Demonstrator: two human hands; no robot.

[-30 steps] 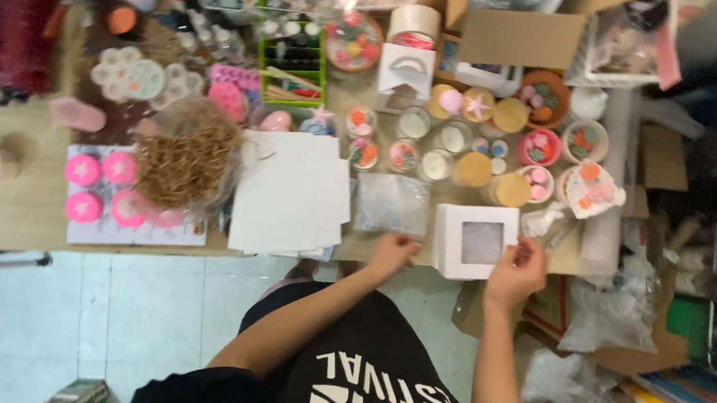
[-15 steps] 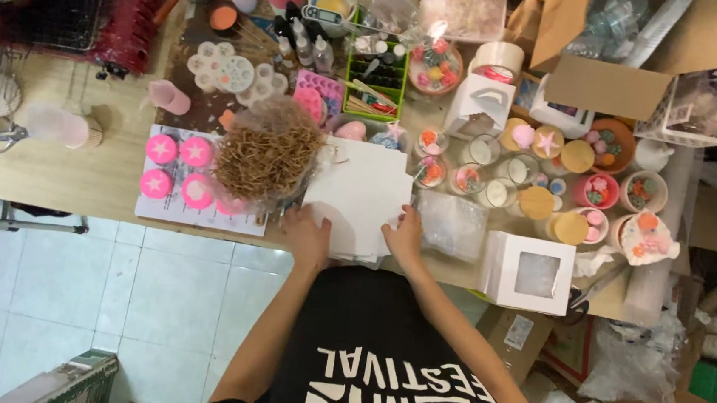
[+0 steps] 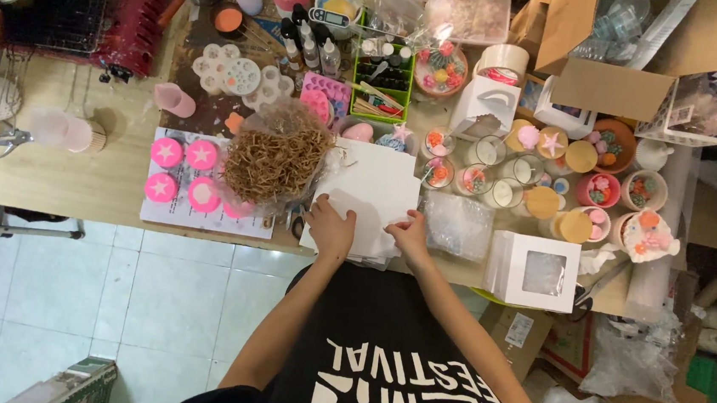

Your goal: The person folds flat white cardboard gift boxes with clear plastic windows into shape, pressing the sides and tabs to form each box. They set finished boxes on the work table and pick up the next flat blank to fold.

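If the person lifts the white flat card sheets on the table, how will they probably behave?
The white card sheets look thin and flat, so probably light and slightly bendy. They lie stacked under the left hand and right hand, so the sheets may slide apart.

My left hand (image 3: 330, 227) and right hand (image 3: 411, 235) lie near each other, palms down, fingers pointing forward; both bare forearms angle inward from my torso.

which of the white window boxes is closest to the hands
The closed white window box at the table's front edge, just right of the right hand. The other white boxes stand farther back among the jars.
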